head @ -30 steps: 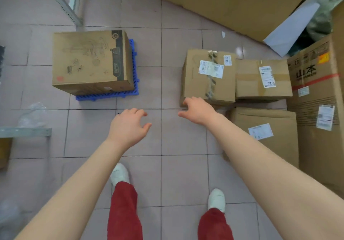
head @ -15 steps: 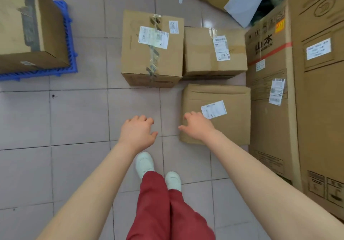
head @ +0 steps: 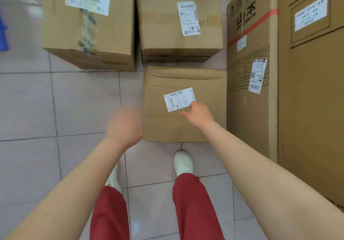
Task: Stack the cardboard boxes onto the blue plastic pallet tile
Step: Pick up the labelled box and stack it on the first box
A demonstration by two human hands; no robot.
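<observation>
A low cardboard box (head: 204,83) with a white label lies on the tiled floor just ahead of my feet. My right hand (head: 199,114) hovers over its top beside the label, fingers apart, holding nothing. My left hand (head: 123,126) is blurred at the box's near left corner, open and empty. Behind it stand a taped box (head: 89,27) at the left and a second labelled box (head: 178,24) at the right. Only a sliver of the blue pallet tile (head: 2,35) shows at the far left edge.
Two tall cartons (head: 251,72) form a wall along the right side, tight against the low box. My white shoes (head: 183,162) and red trousers stand on the tiles below the box. Open floor tiles (head: 46,109) lie to the left.
The view has moved right and closer to the boxes; the pallet with its box slid out to the left. Both hands have reached forward to the low labelled box.
</observation>
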